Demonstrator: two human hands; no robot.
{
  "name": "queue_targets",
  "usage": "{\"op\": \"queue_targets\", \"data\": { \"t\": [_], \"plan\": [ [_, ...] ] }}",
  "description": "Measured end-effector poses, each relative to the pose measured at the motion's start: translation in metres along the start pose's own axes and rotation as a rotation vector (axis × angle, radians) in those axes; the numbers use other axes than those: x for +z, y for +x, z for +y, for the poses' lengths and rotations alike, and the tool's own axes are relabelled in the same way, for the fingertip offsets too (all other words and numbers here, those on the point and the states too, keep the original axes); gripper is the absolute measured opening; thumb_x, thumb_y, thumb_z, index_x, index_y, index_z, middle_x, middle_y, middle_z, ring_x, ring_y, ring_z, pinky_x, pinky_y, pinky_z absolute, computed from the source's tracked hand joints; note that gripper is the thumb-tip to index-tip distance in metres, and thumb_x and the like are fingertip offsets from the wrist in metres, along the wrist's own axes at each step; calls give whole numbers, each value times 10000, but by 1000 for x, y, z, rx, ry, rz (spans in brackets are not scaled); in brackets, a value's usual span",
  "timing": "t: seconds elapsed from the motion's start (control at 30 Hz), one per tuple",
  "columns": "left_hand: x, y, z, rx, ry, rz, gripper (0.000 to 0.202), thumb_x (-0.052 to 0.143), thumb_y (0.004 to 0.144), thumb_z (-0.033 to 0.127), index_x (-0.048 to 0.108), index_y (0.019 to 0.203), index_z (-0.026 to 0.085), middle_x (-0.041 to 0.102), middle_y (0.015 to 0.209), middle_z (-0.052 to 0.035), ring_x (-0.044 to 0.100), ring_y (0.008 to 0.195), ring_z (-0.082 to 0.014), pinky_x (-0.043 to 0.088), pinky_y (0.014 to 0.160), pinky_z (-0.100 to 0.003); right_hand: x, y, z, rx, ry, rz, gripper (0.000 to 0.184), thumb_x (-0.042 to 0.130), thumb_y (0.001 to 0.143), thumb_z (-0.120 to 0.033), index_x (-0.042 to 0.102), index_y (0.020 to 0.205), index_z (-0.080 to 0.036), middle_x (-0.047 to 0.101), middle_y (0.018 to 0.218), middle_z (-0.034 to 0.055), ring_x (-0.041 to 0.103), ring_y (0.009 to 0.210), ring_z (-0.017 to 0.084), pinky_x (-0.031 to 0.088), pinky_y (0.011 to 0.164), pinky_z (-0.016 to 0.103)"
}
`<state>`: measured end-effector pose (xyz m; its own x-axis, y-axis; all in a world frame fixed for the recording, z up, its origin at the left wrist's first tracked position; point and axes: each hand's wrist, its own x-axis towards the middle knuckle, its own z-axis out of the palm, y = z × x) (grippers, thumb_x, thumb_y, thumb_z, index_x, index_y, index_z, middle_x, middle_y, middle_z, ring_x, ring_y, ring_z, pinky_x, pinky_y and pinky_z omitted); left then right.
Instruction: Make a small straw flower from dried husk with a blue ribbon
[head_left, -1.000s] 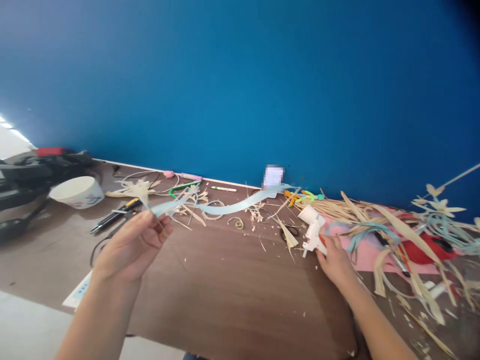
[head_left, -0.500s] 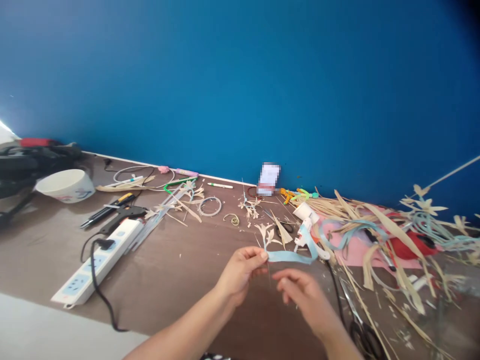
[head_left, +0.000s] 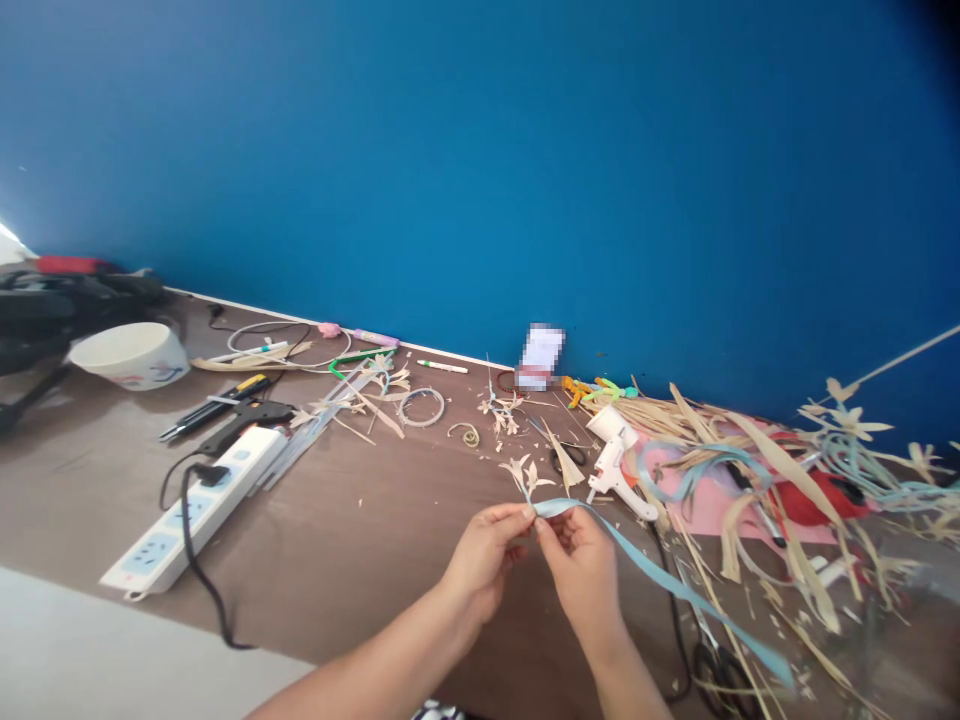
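Between thumb and fingers, my left hand (head_left: 487,555) pinches the stem of a small cream flower (head_left: 526,474) made of dry, husk-like petals. My right hand (head_left: 581,565) is closed on a light blue ribbon (head_left: 667,578) right beside it, and the two sets of fingertips meet at the stem. From there the ribbon's long tail runs over the right hand and down to the lower right. Fingers cover the spot where ribbon and stem meet. A white glue gun (head_left: 619,475) lies just beyond the right hand.
A white power strip (head_left: 199,510), dark glue gun (head_left: 244,430), utility knife (head_left: 214,408) and white bowl (head_left: 131,355) are on the left. Dry husk strips (head_left: 787,460) and a pink sheet (head_left: 720,510) crowd the right. Black-handled scissors (head_left: 720,670) lie lower right. A blue wall (head_left: 480,180) stands behind.
My right hand has moved left and up to the stem and closed on the ribbon. The ribbon's loose end has swung from beside the glue gun to the lower right.
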<state>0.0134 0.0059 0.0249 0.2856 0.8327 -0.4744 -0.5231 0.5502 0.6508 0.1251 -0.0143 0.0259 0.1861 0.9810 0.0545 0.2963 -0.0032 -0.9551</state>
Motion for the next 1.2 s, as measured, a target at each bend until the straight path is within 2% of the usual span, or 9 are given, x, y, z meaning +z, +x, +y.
{"op": "queue_targets", "data": {
  "t": [0.13,0.33,0.53,0.67,0.73,0.87,1.0,1.1,1.2],
  "plan": [
    [-2,-2,1,25,62,-32,181,680,611,294,674,686,130,599,630,-24,473,592,-93,325,579,-202,-1,1,3,22,50,-36,152,559,755,-303,539,796,-158,616,713,44,589,676,178,475,608,284],
    [-2,-1,3,175,189,-7,152,683,590,273,683,622,124,614,573,-23,469,569,-107,337,605,-222,-2,1,3,41,4,-65,174,555,741,-322,556,769,-150,622,675,47,585,632,180,467,586,287],
    [-2,4,-7,242,131,92,113,681,546,233,667,565,122,614,550,-17,486,560,-118,355,642,-252,1,0,14,43,-166,-7,192,560,695,-357,572,671,-167,632,641,62,589,616,205,449,598,303],
    [-2,4,-10,271,156,159,103,677,542,221,655,542,121,594,537,-10,471,552,-111,351,630,-251,2,3,25,76,-142,-8,183,592,661,-352,580,648,-170,634,635,57,582,611,204,439,591,303],
    [-2,3,-7,280,185,119,136,682,555,255,666,561,120,595,552,-13,477,562,-114,352,628,-250,1,5,28,118,-48,-16,187,619,646,-350,585,647,-166,623,606,40,566,581,185,435,566,290],
    [-2,3,1,300,225,-58,206,691,570,318,689,617,117,597,576,-24,500,591,-128,367,642,-256,-2,6,20,209,284,-20,208,683,607,-343,598,649,-157,570,529,-11,496,495,118,412,494,234],
    [-6,9,5,194,155,-182,269,718,534,352,672,619,101,603,564,-38,514,551,-131,387,637,-280,1,6,7,293,543,-61,226,742,548,-308,605,627,-147,572,551,-8,462,469,90,388,446,211],
    [-9,13,1,146,111,-201,287,724,523,359,653,624,100,590,530,-32,509,498,-127,396,596,-286,6,5,8,305,573,-68,232,748,540,-300,609,634,-140,566,547,-8,455,460,89,378,431,213],
    [-9,14,-4,197,102,-127,262,714,542,343,636,616,104,582,523,-24,497,488,-118,390,570,-267,10,4,16,245,420,-2,220,713,590,-326,605,636,-139,559,525,-10,467,464,98,390,454,225]
  ]
}}
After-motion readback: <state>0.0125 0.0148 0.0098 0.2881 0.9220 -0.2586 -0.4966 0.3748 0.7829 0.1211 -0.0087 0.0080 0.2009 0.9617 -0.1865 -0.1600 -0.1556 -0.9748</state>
